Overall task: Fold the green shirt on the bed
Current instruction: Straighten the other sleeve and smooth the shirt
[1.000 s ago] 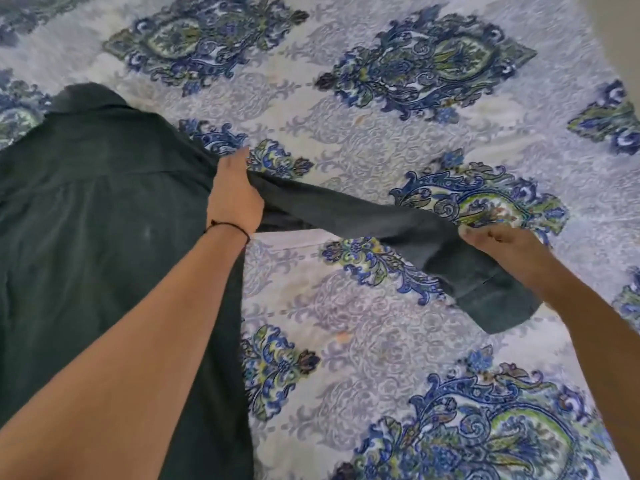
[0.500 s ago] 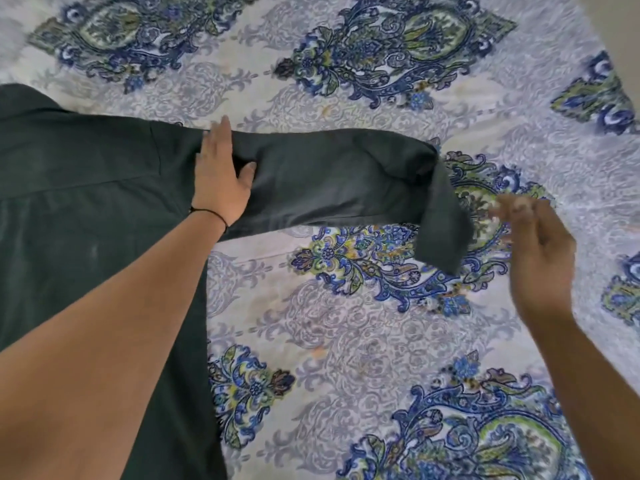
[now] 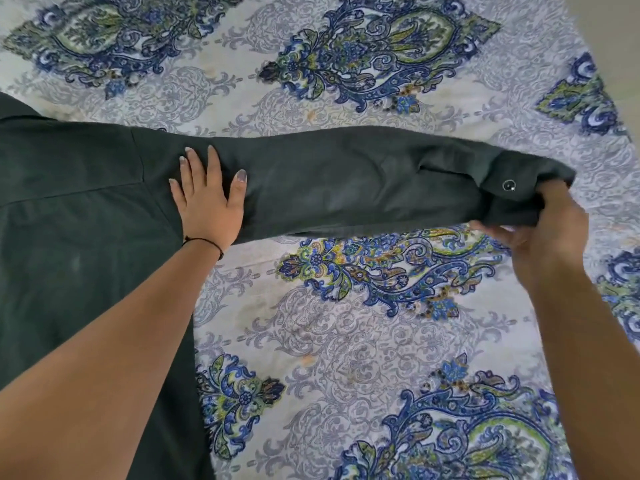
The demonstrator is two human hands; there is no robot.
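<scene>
The dark green shirt (image 3: 79,230) lies flat on the bed, its body filling the left side. Its right sleeve (image 3: 332,185) stretches straight out to the right across the sheet. My left hand (image 3: 207,199) presses flat on the sleeve near the shoulder seam, fingers spread, holding nothing. My right hand (image 3: 547,226) pinches the cuff end of the sleeve, beside a small round button (image 3: 508,185). Part of the cuff is hidden under my right fingers.
The bed sheet (image 3: 346,323) is pale with blue and green paisley patterns and fills most of the view. The bed's far right edge (image 3: 609,36) shows at the top right corner, with a plain surface beyond it.
The sleeve, folded over at its end half a second ago, is now pulled out straight to the right. My right hand went from free and blurred to gripping the cuff. My left hand stays pressed near the shoulder.
</scene>
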